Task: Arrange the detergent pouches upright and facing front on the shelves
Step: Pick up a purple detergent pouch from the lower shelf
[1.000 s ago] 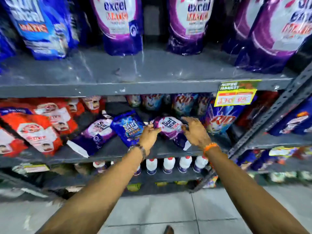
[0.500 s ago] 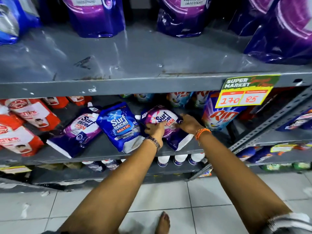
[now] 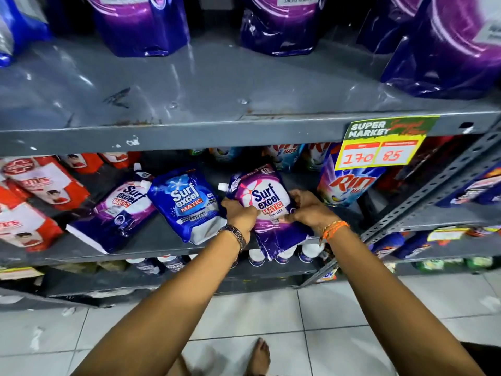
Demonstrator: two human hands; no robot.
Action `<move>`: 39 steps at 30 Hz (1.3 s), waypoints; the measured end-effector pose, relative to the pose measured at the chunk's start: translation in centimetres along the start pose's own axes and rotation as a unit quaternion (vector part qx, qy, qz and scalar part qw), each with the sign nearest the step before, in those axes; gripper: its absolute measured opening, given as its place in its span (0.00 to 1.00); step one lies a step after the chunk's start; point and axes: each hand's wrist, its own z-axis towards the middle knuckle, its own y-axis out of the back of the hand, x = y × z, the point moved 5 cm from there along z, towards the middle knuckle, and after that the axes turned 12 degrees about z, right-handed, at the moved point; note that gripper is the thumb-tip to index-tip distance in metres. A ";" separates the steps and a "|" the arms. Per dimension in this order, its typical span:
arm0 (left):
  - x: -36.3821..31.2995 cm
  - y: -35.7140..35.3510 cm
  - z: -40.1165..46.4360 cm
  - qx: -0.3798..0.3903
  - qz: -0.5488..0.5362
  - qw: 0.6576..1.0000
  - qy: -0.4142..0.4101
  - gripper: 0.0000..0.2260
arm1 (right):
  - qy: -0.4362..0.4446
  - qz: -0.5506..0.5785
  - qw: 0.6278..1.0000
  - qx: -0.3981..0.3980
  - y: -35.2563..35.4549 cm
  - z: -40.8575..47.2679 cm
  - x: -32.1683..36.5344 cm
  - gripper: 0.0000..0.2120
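Note:
A purple Surf Excel Matic pouch sits tilted at the front of the middle shelf, its bottom hanging over the shelf edge. My left hand grips its left side and my right hand grips its right side. To the left a blue Surf Excel pouch lies leaning back, and a second purple pouch lies flat beside it. A Rin pouch stands upright on the right.
Red pouches lie at the left of the same shelf. Large purple pouches stand on the upper shelf. A yellow price tag hangs from its edge. White-capped bottles fill the shelf below. Tiled floor lies underneath.
The view has come closer to the middle shelf. Both hands have closed on the purple pouch's sides and pulled it forward, so its bottom now overhangs the shelf edge.

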 end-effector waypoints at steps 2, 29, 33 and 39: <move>-0.6 0.4 -0.3 0.007 -0.015 0.998 -0.055 0.36 | 0.015 0.020 1.000 -0.011 -0.1 -0.6 -0.1 0.36; -7.7 1.5 1.0 0.051 0.147 0.947 -0.283 0.41 | 0.199 0.133 0.927 -0.288 -1.0 -2.7 1.2 0.43; -6.2 7.4 0.1 0.020 0.094 0.947 -0.306 0.25 | 0.159 0.272 0.888 -0.335 -2.0 -5.2 -0.6 0.37; 2.1 18.7 0.9 -0.185 0.004 0.973 -0.138 0.17 | 0.141 0.159 0.962 -0.170 -11.1 -5.1 2.6 0.20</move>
